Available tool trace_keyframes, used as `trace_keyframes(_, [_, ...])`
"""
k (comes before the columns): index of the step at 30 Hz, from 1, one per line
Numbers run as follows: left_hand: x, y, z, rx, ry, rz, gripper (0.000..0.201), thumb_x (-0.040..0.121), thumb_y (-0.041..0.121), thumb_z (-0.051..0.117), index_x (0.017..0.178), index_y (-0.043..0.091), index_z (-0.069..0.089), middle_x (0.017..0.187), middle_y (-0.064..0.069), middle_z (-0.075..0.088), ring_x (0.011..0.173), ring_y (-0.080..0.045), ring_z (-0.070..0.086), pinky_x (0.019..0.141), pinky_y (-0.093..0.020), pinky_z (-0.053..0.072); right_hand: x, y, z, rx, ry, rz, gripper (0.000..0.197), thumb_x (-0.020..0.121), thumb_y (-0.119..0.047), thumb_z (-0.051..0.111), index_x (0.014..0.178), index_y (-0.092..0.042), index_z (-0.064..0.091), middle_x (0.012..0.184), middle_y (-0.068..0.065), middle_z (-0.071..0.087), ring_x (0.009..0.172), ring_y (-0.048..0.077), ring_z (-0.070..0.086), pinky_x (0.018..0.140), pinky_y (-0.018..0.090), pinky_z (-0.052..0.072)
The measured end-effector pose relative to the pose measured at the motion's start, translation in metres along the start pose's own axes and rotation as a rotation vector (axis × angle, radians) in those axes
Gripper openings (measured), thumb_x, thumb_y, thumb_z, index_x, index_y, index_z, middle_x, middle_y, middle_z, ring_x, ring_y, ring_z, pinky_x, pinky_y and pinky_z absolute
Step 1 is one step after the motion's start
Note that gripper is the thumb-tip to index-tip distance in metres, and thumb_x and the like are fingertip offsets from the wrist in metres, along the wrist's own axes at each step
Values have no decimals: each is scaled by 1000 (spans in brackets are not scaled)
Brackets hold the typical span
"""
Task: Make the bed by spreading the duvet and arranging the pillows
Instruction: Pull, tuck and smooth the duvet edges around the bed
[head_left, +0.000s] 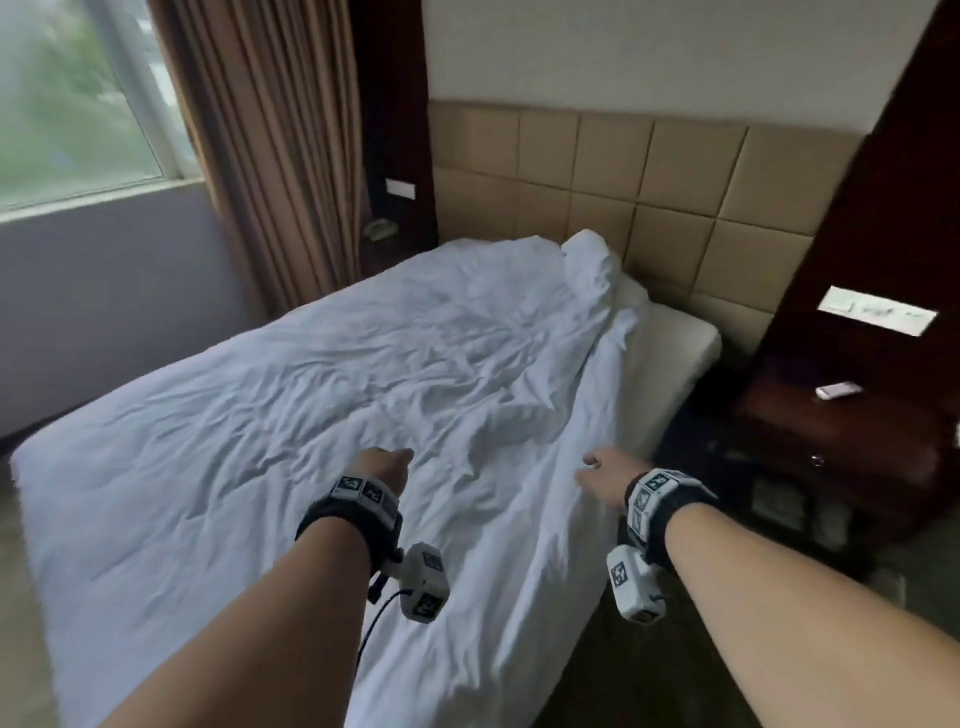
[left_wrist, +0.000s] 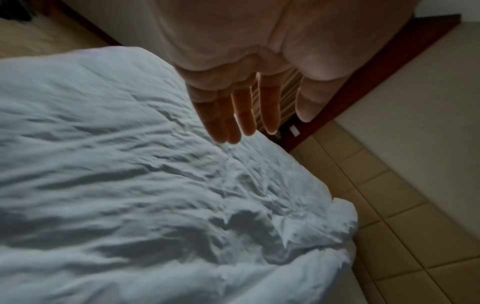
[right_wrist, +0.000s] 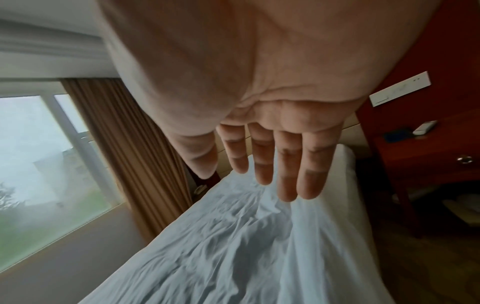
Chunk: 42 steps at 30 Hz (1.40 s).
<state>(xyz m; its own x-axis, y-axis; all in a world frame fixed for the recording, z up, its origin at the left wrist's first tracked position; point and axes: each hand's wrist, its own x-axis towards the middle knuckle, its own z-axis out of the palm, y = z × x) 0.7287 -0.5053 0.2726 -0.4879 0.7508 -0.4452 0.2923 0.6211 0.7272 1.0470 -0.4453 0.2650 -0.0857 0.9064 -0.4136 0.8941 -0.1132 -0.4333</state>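
White, creased duvet (head_left: 322, 395) spread over most of the bed, bunched at the padded headboard (head_left: 649, 187) end, with bare mattress (head_left: 670, 353) showing beside it. Left hand (head_left: 387, 467) above the middle, fingers (left_wrist: 244, 115) straight and loosely apart, holding nothing. Right hand (head_left: 602, 470) over the near edge, fingers (right_wrist: 285, 164) likewise extended, empty.

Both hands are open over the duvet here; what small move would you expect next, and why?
Probably the right hand lowers to grip the duvet edge beside it and draws it toward the headboard. The duvet is bunched at that corner, the mattress shows bare there, and the left hand holds nothing.
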Motion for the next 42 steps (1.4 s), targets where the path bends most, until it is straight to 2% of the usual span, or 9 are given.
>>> trace_keyframes(3, [17,47,70,-2,-15,9,42,95,43,63,102,3,71,97,-23,73,95,-39,71,93,-52,58,33,52,-51,13,45,33,32,95,-36,57,115,-13,67,121,8,69,111,28,63,90,28,46])
trace_keyframes(7, [27,103,145,-71,-71,-16,39,94,40,65,78,4,67,69,-14,66,72,-32,68,87,-53,61,81,95,-110,16,55,74,35,98,-34,58,121,-8,66,123,10,68,116,29,61,94,29,46])
trace_keyframes(10, [35,144,176,-102,-131,-57,35,99,34,63,81,4,63,73,-11,60,73,-28,60,70,-36,52,126,110,-141,38,64,89,42,98,-36,59,127,-6,64,128,12,67,120,29,60,97,29,45])
trace_keyframes(17, [142,246,240,-188,-150,-4,34,99,34,64,112,3,65,85,-9,65,75,-28,66,74,-40,56,234,117,-190,87,100,106,48,99,-39,58,140,-14,56,141,6,58,129,25,54,102,26,40])
trace_keyframes(23, [199,358,318,-164,-300,51,27,102,28,60,104,1,62,85,-8,61,76,-26,62,70,-36,50,314,149,-259,150,190,171,43,94,-46,60,130,-21,62,131,4,64,119,25,60,97,28,44])
trace_keyframes(27, [228,427,372,-130,-345,83,26,103,26,59,106,1,61,88,-8,61,80,-27,61,69,-35,49,366,188,-310,189,227,217,24,91,-47,60,105,-27,63,113,3,68,111,27,64,82,27,42])
trace_keyframes(33, [299,502,483,-95,-359,54,20,104,25,56,88,12,56,96,-12,59,68,-21,56,70,-36,51,476,265,-375,192,219,223,39,96,-42,58,119,-11,66,119,10,69,110,29,63,89,30,46])
trace_keyframes(37, [330,543,559,-156,-287,-50,20,102,21,61,107,2,60,85,-7,61,66,-23,57,62,-33,46,552,321,-409,227,186,171,40,93,-39,57,110,-3,64,109,19,70,101,37,67,87,38,52])
trace_keyframes(42, [360,598,614,-241,-322,-143,15,102,19,59,97,5,59,77,-7,55,60,-22,50,60,-29,40,632,359,-458,253,160,166,31,94,-35,57,103,-7,66,99,17,71,91,36,69,82,37,55])
